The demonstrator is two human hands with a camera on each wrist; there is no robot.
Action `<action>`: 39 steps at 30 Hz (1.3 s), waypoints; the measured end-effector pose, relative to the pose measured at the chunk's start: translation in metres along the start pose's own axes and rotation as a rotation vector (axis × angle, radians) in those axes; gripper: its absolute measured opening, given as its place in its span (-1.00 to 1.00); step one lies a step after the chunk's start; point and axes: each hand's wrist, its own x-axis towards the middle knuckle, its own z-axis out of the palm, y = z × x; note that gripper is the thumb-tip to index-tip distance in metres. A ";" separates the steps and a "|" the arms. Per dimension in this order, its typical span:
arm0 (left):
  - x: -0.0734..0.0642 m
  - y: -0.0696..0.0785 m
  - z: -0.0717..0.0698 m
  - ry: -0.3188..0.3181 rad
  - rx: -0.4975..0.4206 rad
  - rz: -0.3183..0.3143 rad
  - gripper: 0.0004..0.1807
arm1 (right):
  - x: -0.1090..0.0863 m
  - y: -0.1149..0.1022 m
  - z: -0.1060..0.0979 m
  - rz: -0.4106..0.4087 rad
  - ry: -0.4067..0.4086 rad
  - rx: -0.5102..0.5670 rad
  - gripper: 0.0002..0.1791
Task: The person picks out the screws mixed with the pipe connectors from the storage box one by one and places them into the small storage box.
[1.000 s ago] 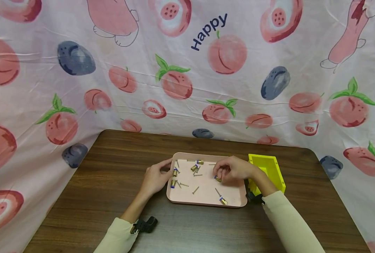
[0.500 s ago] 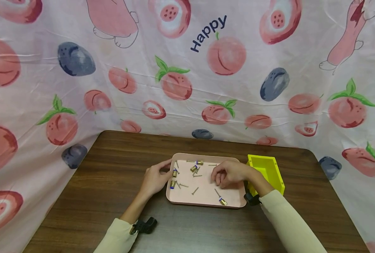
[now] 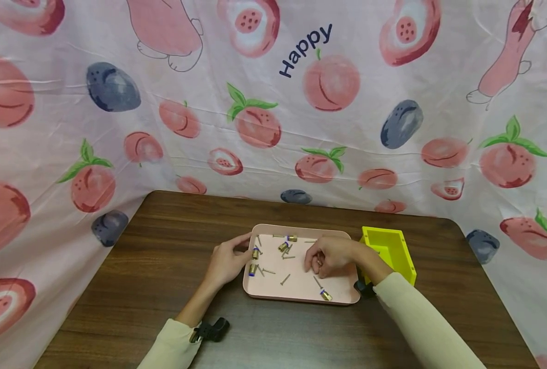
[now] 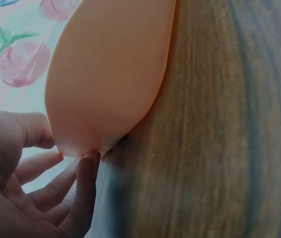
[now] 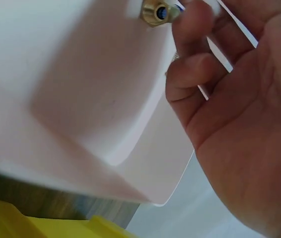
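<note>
My left hand (image 3: pixel 229 260) grips the left end of the pink tray (image 3: pixel 296 299); in the left wrist view, its fingertips meet the tray's end (image 4: pixel 110 64). Over the right half of the tray, my right hand (image 3: pixel 330 256) has its fingers curled. A brass push-in fitting (image 5: pixel 155 12) with a blue collar shows at its fingertips in the right wrist view, partly covered by a finger. Scattered in the tray are several screws (image 3: pixel 285 279) and more brass fittings (image 3: pixel 325 295), some along the left wall and some near the far wall.
A yellow open box (image 3: pixel 404 256) stands just right of the tray, partly behind my right forearm. Both are on a dark wooden table (image 3: pixel 186 215). A fruit-patterned cloth (image 3: pixel 264 66) hangs behind and at the sides.
My right hand has shifted slightly left and toward me. The fitting seen under it a second ago no longer shows in the head view. My left hand stays on the tray.
</note>
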 end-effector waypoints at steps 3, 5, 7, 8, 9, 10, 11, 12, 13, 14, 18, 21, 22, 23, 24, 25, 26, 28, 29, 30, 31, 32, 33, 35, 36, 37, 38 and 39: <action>0.000 -0.002 0.000 -0.004 0.001 0.013 -0.50 | 0.003 -0.001 -0.001 0.004 -0.019 -0.039 -0.71; 0.002 -0.008 0.002 -0.005 0.011 0.013 -0.50 | 0.005 -0.002 -0.001 0.009 -0.038 -0.057 -0.70; 0.003 -0.013 0.004 -0.007 0.003 -0.006 -0.50 | 0.007 -0.003 -0.001 0.021 -0.058 -0.062 -0.70; 0.003 -0.015 0.004 -0.008 0.002 -0.017 -0.50 | 0.008 -0.003 -0.001 0.028 -0.068 -0.060 -0.70; 0.004 -0.016 0.005 -0.004 0.010 -0.022 -0.50 | 0.009 -0.004 -0.001 0.029 -0.076 -0.057 -0.70; 0.003 -0.013 0.004 -0.005 0.012 -0.028 -0.50 | 0.010 -0.004 -0.001 0.028 -0.085 -0.055 -0.70; 0.003 -0.010 0.003 -0.005 0.014 -0.035 -0.50 | 0.011 -0.005 -0.001 0.030 -0.092 -0.050 -0.70; 0.002 -0.006 0.002 0.001 0.010 -0.035 -0.51 | 0.012 -0.005 0.000 0.033 -0.097 -0.046 -0.70; 0.000 0.001 0.000 -0.005 0.011 -0.044 -0.51 | 0.012 -0.005 0.000 0.029 -0.100 -0.050 -0.69; -0.001 0.009 -0.002 -0.011 0.012 -0.055 -0.51 | 0.013 -0.005 0.001 0.023 -0.103 -0.058 -0.69; 0.001 0.006 -0.001 -0.026 0.014 -0.093 -0.50 | 0.016 -0.005 0.003 0.015 -0.100 -0.087 -0.68; 0.007 -0.018 0.006 -0.036 0.022 -0.111 -0.47 | 0.016 -0.005 0.004 0.025 -0.095 -0.091 -0.69; 0.008 -0.021 0.007 -0.037 0.025 -0.111 -0.47 | 0.016 -0.006 0.004 0.029 -0.092 -0.093 -0.69; 0.011 -0.031 0.010 -0.037 0.029 -0.116 -0.47 | 0.016 -0.006 0.004 0.032 -0.090 -0.097 -0.70; 0.011 -0.033 0.011 -0.035 0.030 -0.112 -0.47 | 0.016 -0.006 0.004 0.034 -0.086 -0.103 -0.70; 0.011 -0.035 0.011 -0.029 0.027 -0.101 -0.47 | 0.016 -0.006 0.005 0.034 -0.085 -0.108 -0.70; 0.011 -0.035 0.011 -0.024 0.025 -0.089 -0.48 | 0.016 -0.006 0.005 0.033 -0.084 -0.112 -0.70; 0.006 -0.025 0.007 -0.017 0.013 -0.052 -0.48 | 0.016 -0.006 0.004 0.028 -0.086 -0.115 -0.71; 0.005 -0.022 0.006 -0.010 0.011 -0.036 -0.49 | 0.016 -0.006 0.004 0.025 -0.087 -0.119 -0.72; 0.003 -0.018 0.005 -0.003 0.010 -0.021 -0.49 | 0.017 -0.006 0.004 0.021 -0.088 -0.121 -0.72; 0.002 -0.013 0.003 -0.003 0.000 -0.011 -0.49 | 0.017 -0.006 0.004 0.018 -0.089 -0.123 -0.73; 0.001 -0.007 0.002 -0.003 -0.003 -0.005 -0.49 | 0.017 -0.006 0.004 0.014 -0.088 -0.129 -0.74; 0.001 -0.005 0.001 -0.005 -0.004 0.003 -0.49 | 0.017 -0.006 0.004 0.010 -0.086 -0.136 -0.75; 0.002 -0.005 0.002 0.003 0.003 -0.003 -0.50 | 0.017 -0.006 0.003 -0.001 -0.081 -0.151 -0.76; 0.001 -0.001 0.001 0.000 0.000 -0.008 -0.50 | 0.017 -0.005 0.003 -0.007 -0.078 -0.156 -0.76; 0.001 0.001 0.000 0.000 0.001 -0.005 -0.50 | 0.017 -0.005 0.003 -0.013 -0.075 -0.160 -0.77; 0.002 -0.001 0.001 0.001 0.015 -0.003 -0.50 | 0.017 -0.005 0.003 -0.019 -0.072 -0.161 -0.77; 0.001 0.001 0.000 -0.001 0.014 -0.009 -0.50 | 0.017 -0.005 0.004 -0.025 -0.069 -0.155 -0.78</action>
